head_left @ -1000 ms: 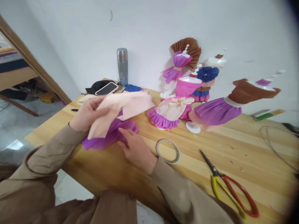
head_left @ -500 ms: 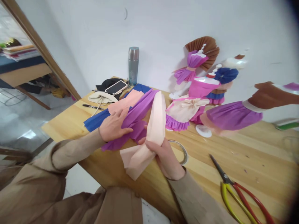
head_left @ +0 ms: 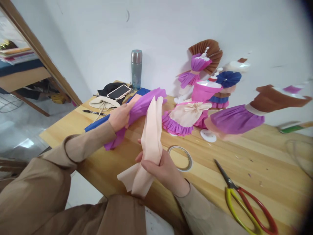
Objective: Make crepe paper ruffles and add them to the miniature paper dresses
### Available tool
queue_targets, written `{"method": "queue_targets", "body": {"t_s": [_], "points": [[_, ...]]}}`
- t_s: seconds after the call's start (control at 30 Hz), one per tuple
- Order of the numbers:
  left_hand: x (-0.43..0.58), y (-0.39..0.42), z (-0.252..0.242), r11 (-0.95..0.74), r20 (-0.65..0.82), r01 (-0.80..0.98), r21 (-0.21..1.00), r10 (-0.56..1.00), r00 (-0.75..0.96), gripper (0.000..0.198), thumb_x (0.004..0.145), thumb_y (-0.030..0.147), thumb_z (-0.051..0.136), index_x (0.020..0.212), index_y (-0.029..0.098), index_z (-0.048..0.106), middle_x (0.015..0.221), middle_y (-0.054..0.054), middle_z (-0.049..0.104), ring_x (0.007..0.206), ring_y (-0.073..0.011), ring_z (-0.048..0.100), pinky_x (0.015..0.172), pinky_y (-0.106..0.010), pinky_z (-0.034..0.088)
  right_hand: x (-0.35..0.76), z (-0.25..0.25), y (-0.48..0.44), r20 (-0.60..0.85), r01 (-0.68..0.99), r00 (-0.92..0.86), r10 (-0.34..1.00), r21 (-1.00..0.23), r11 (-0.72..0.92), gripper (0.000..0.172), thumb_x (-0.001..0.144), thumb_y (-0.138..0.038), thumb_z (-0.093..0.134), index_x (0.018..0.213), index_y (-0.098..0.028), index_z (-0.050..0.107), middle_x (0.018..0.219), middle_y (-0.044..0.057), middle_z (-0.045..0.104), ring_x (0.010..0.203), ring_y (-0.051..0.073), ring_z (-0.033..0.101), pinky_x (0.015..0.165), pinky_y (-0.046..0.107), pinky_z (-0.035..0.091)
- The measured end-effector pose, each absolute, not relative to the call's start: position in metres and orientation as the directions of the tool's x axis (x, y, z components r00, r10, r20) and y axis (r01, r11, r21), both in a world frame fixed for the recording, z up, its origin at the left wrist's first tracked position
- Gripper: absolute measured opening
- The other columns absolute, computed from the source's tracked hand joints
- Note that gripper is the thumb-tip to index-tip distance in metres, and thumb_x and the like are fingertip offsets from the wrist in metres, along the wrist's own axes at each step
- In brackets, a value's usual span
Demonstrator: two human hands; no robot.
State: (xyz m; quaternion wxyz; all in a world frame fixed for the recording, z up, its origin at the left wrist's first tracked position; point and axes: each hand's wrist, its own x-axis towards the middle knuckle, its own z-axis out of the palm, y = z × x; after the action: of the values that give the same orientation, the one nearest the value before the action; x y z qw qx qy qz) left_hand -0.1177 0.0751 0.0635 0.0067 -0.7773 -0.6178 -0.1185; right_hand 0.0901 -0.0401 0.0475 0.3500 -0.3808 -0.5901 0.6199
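My right hand (head_left: 161, 169) is closed round a long strip of pale peach crepe paper (head_left: 151, 130), gathered at its middle, with one end rising and the other hanging over the table edge. My left hand (head_left: 119, 117) grips a bunched strip of purple crepe paper (head_left: 144, 104) and lifts it off the wooden table (head_left: 244, 147). Blue crepe paper (head_left: 95, 123) lies under my left wrist.
A ring of tape (head_left: 181, 158) lies by my right hand. Scissors with red and yellow handles (head_left: 244, 199) lie at the right. Paper-dressed doll figures (head_left: 195, 98) stand against the wall. A flask (head_left: 136, 69), phone (head_left: 119, 91), pen (head_left: 94, 112) and cloth sit at the back left.
The peach paper passed from my left hand to my right, which now holds it gathered. My left hand went from resting flat on the purple paper to gripping and raising it.
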Motion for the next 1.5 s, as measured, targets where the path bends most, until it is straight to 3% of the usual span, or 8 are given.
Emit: {"method": "queue_targets", "body": {"t_s": [0.1,0.23,0.47,0.6,0.77,0.93,1.2,1.5], "points": [[-0.137,0.093,0.071,-0.135,0.245,0.990,-0.028,0.960,0.138,0.052,0.096,0.020,0.033,0.147,0.024,0.043,0.117,-0.012,0.062,0.097,-0.0233,0.064,0.081,-0.034,0.049,0.086,0.049,-0.040,-0.043,0.005,-0.502,0.864,-0.999,-0.047,0.016,0.070,-0.029,0.067,0.082,-0.019,0.071,0.090,0.007,0.075,0.090,0.025,0.066,0.082,0.040,0.052],[-0.157,0.108,0.063,-0.321,-0.026,0.943,-0.086,0.947,0.320,0.037,0.090,0.034,0.053,0.124,0.023,0.063,0.108,-0.009,0.066,0.097,-0.0228,0.064,0.084,-0.032,0.049,0.078,0.034,-0.034,-0.231,-0.103,-0.475,0.849,-0.943,-0.315,0.025,0.061,-0.035,0.072,0.079,-0.017,0.067,0.075,0.006,0.072,0.073,0.022,0.064,0.070,0.036,0.051],[-0.150,0.074,0.078,-0.336,0.228,0.891,0.305,0.934,0.275,0.039,0.089,0.044,0.051,0.107,0.016,0.071,0.109,-0.012,0.070,0.108,-0.0272,0.063,0.100,-0.040,0.046,0.071,0.016,-0.032,-0.379,-0.166,-0.385,0.842,-0.869,-0.467,0.043,0.069,-0.038,0.074,0.103,-0.018,0.057,0.077,0.002,0.069,0.072,0.020,0.064,0.065,0.032,0.050],[-0.126,0.040,0.076,0.050,-0.254,0.543,0.838,0.917,0.307,0.050,0.082,0.063,0.058,0.098,0.017,0.069,0.097,-0.008,0.072,0.089,-0.0245,0.068,0.078,-0.036,0.053,0.065,0.015,-0.030,-0.311,-0.137,-0.379,0.872,-0.913,-0.385,0.044,0.067,-0.041,0.077,0.101,-0.020,0.059,0.089,0.005,0.070,0.086,0.025,0.064,0.075,0.037,0.051],[-0.097,0.030,0.056,0.484,-0.471,0.054,0.873,0.811,0.346,0.060,0.066,0.062,0.078,0.103,0.016,0.067,0.102,-0.011,0.071,0.093,-0.0273,0.066,0.081,-0.041,0.052,0.061,0.015,-0.033,-0.100,0.079,-0.482,0.870,-0.994,-0.071,0.040,0.077,-0.043,0.065,0.109,-0.018,0.059,0.112,0.011,0.068,0.108,0.031,0.060,0.093,0.045,0.048],[-0.089,0.030,0.063,0.450,-0.405,-0.214,0.867,0.887,0.223,0.028,0.064,0.023,0.080,0.088,0.015,0.067,0.078,-0.006,0.071,0.071,-0.0204,0.063,0.071,-0.037,0.052,0.072,0.020,-0.039,-0.059,0.105,-0.610,0.790,-0.994,0.007,0.048,0.090,-0.058,0.051,0.112,-0.017,0.061,0.114,0.011,0.069,0.103,0.029,0.062,0.089,0.045,0.050],[-0.113,0.018,0.116,0.102,-0.052,-0.363,0.926,0.988,0.145,0.029,0.064,0.017,0.073,0.091,0.013,0.066,0.065,-0.002,0.067,0.060,-0.0173,0.065,0.057,-0.027,0.056,0.082,0.013,-0.034,-0.177,-0.135,-0.557,0.811,-0.945,-0.299,0.073,0.080,-0.069,0.063,0.136,-0.023,0.055,0.117,0.013,0.066,0.087,0.022,0.066,0.067,0.035,0.053],[-0.132,-0.012,0.129,0.040,0.052,-0.150,0.988,0.823,0.565,0.030,0.063,0.023,0.082,0.090,0.014,0.072,0.078,-0.006,0.074,0.066,-0.0220,0.071,0.061,-0.029,0.059,0.089,0.050,-0.043,0.281,-0.532,-0.576,0.768,-0.842,-0.092,0.087,0.070,-0.056,0.082,0.145,-0.046,0.040,0.145,0.003,0.053,0.126,0.026,0.056,0.096,0.042,0.050]]}}
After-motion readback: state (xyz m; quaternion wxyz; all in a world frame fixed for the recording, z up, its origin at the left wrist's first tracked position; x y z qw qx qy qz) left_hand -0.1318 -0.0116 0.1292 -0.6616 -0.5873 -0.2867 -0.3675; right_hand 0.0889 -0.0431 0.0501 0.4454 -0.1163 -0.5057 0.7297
